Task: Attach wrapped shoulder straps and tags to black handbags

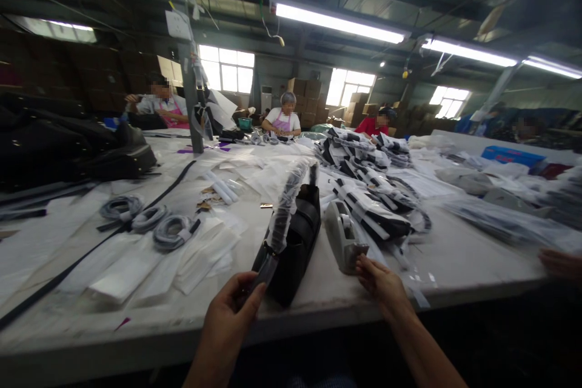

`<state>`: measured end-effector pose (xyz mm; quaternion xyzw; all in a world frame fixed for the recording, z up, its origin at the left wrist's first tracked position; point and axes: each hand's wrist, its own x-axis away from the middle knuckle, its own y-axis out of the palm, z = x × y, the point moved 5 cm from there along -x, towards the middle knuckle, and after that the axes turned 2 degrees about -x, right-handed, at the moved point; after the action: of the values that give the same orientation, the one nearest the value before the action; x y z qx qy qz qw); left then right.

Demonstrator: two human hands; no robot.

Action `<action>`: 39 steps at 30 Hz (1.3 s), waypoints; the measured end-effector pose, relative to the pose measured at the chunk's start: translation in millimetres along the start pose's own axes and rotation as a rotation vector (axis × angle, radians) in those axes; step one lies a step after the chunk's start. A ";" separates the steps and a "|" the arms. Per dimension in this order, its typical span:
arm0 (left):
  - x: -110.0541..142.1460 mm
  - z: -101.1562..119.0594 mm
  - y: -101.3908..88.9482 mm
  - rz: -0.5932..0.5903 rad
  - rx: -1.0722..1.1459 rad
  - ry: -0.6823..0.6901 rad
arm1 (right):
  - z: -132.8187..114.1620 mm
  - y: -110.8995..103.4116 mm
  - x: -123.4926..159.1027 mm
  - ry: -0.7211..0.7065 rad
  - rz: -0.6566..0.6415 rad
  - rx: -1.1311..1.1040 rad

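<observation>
A black handbag (297, 236) stands near the table's front edge, its handle (287, 203) sleeved in clear plastic film. My left hand (239, 303) closes thumb and fingers round the near end of that handle, by its metal fitting. To the bag's right is a grey tape dispenser (336, 236). At the dispenser's near cutting end, my right hand (379, 279) pinches the end of the clear tape; the strip itself is hard to see between the fingertips.
Wrapped bags (373, 206) pile up right of the dispenser. Coiled straps (173, 231) and white paper sheets (131, 270) lie left. Black bags (68, 139) are heaped far left beside a metal post (188, 85). Co-workers (282, 118) sit across the table; another person's hand (561, 260) shows at right.
</observation>
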<state>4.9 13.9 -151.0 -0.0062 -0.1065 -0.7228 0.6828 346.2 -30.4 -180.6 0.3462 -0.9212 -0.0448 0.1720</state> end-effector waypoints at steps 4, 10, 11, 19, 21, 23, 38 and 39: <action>-3.3 -4.1 -0.8 -0.071 0.029 -0.031 | 4.4 0.1 0.3 -0.033 0.000 0.018; -0.5 -2.5 -1.1 -0.099 0.060 0.002 | 1.6 19.9 44.0 -0.155 -0.136 0.141; -0.4 -3.3 -0.7 -0.105 0.062 0.007 | -2.5 32.1 59.2 -0.213 -0.226 0.203; -1.6 -0.6 -0.2 -0.098 -0.043 0.142 | 0.9 146.0 148.8 -0.232 -0.749 0.314; -0.4 2.3 -0.4 -0.104 -0.055 0.148 | 6.0 158.2 146.6 -0.218 -0.696 0.351; 0.9 4.4 -1.2 -0.106 -0.062 0.146 | 9.3 162.2 141.8 -0.218 -0.641 0.418; 6.2 6.9 -0.6 -0.268 0.106 -0.062 | 18.8 145.8 130.9 -0.081 -0.825 0.320; 7.2 7.8 -0.6 -0.280 0.098 -0.080 | 20.4 145.4 130.2 -0.094 -0.817 0.321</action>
<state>2.8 8.1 -142.4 0.0132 -0.1685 -0.8041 0.5700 157.3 -6.2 -133.3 0.7018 -0.7109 0.0190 0.0422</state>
